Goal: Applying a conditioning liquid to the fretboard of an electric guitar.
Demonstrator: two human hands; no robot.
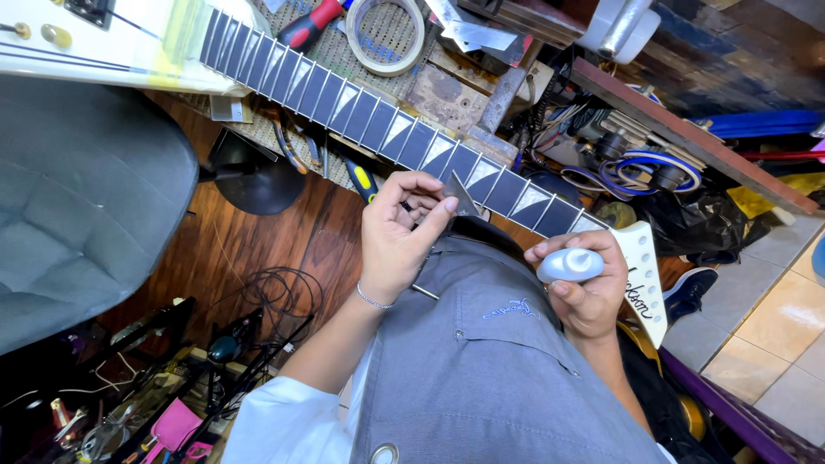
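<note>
A white electric guitar lies across my lap; its dark fretboard (pixel 344 103) with pale triangular inlays runs from the upper left down to the white headstock (pixel 646 283). My left hand (pixel 397 236), a thin bracelet on the wrist, pinches a small grey triangular piece (pixel 462 198) against the fretboard near the upper frets. My right hand (pixel 589 296) sits by the headstock end and grips a small white squeeze bottle (pixel 569 264) with its nozzle up. A grey apron (pixel 481 369) covers my front below both hands.
A grey padded chair (pixel 77 223) fills the left. Behind the neck are a roll of tape (pixel 385 33), a red-handled tool (pixel 311 24), a blue-and-yellow screwdriver (pixel 363 180) and a cluttered wooden bench (pixel 447 90). Coiled cables (pixel 288 296) lie on the wood floor; tiles (pixel 765 326) are at right.
</note>
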